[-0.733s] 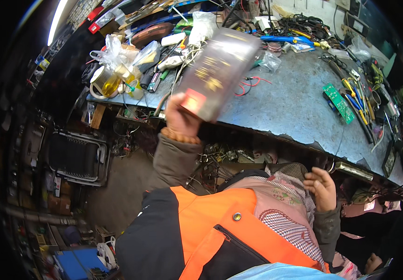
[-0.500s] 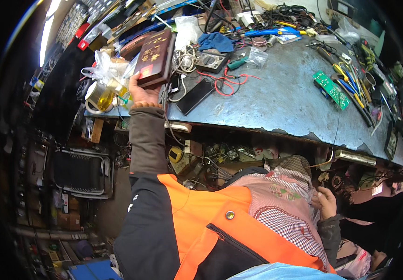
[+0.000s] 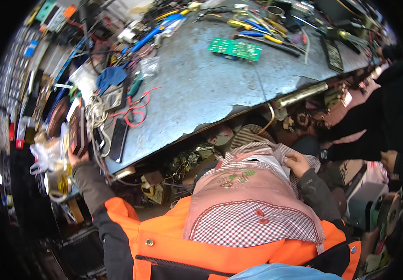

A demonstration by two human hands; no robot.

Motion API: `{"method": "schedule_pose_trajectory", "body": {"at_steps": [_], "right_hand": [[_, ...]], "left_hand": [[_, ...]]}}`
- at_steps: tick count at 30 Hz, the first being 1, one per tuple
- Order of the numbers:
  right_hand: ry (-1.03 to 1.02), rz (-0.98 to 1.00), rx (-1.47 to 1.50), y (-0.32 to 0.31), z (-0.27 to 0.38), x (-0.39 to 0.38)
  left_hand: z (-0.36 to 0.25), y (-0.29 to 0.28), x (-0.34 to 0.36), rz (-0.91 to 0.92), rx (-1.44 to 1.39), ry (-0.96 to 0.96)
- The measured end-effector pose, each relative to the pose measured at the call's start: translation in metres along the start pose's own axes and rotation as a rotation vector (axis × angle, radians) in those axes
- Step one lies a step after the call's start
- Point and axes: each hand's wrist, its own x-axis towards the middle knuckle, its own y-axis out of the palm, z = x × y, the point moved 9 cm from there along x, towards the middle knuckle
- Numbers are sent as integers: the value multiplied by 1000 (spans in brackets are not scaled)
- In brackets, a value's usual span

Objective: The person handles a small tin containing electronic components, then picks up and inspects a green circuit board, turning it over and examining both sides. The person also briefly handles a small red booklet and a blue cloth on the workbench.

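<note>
Head view: left hand (image 3: 77, 158) at near end of dark-brown box (image 3: 79, 128), left end of blue-grey workbench (image 3: 196, 86); fingers touch it, but blur leaves the grip uncertain. Clear plastic bag (image 3: 45, 153) just left; black smartphone (image 3: 118, 140) to the right, near red test lead (image 3: 138, 112). Right hand (image 3: 297, 164) beside pink apron (image 3: 243, 186), fingers loosely bent, apart from the bench.
</note>
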Motion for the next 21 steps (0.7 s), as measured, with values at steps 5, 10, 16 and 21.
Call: {"method": "schedule_pose_trajectory", "body": {"at_steps": [5,10,16,21], "right_hand": [[46,-71,-153,0,-6,-7],[-99,-84,-244,15,11,6],[-397,-142,-309,76,151,-6],[-654,-158,-262,111,263,-28]], "left_hand": [[7,9,-77,-410,608,-46],[-27,136,-202,-269,458,686],[98,351,-318,472,281,525],[234,509,-367,772,230,181]]}}
